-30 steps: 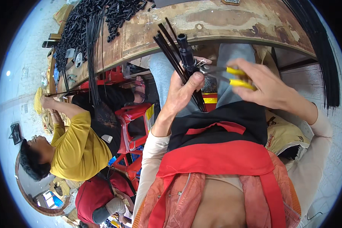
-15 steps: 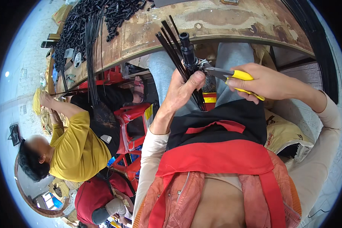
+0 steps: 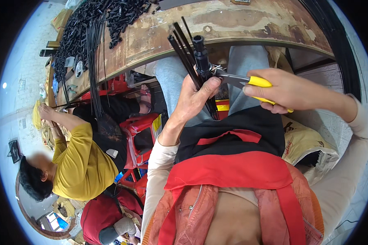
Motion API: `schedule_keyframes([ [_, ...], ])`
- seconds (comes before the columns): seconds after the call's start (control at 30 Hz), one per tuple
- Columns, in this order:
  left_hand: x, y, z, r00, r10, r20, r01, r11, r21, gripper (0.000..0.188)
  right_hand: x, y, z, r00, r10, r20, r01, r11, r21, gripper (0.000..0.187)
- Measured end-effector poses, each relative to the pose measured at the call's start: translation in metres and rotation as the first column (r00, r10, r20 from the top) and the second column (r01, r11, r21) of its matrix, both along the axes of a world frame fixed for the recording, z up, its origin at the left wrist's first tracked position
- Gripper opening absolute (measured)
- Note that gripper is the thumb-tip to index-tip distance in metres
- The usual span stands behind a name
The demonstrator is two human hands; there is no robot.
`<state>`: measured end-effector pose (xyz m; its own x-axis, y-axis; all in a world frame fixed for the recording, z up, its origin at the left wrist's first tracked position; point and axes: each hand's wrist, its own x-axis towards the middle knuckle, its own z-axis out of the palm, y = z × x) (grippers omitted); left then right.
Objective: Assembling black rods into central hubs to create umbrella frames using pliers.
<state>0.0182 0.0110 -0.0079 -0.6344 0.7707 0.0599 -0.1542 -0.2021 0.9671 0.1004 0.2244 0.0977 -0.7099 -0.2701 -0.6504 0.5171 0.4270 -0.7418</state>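
My left hand (image 3: 195, 97) is wrapped round a bundle of thin black rods (image 3: 181, 52) and a thicker stepped black tube (image 3: 201, 55), all pointing up and away from me. Beside its thumb, a few light-coloured thin ends (image 3: 218, 67) stick out near the tube's lower part. Closed round yellow handles, my right hand (image 3: 280, 90) grips a pair of pliers (image 3: 261, 81). The metal jaws reach left to those ends, right next to the left thumb. Whether the jaws touch them is too small to tell.
A worn wooden table (image 3: 233, 24) spans the far side, bearing a heap of small black parts (image 3: 98, 28) and long black rods (image 3: 95, 61). A co-worker in a yellow top (image 3: 86, 159) sits at left by a red stool (image 3: 139, 139). A woven sack (image 3: 304, 147) stands at right.
The pliers' handles and my right hand have shifted slightly, with the fingers a little differently set. My left hand keeps its hold; the whole view has moved a little.
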Motion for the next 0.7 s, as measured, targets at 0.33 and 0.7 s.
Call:
schedule_keyframes([
  [0.33,0.003,0.004,-0.003,0.989,0.126,-0.084,-0.132,0.988,-0.083,0.025,-0.031,-0.005,0.041,0.970,0.219,0.105,-0.243,0.884,0.399,0.047],
  [0.7,-0.006,0.001,-0.009,0.991,0.115,0.070,-0.121,0.989,0.083,0.020,0.004,-0.005,-0.052,0.491,0.438,-0.753,0.224,0.772,0.595,0.053],
])
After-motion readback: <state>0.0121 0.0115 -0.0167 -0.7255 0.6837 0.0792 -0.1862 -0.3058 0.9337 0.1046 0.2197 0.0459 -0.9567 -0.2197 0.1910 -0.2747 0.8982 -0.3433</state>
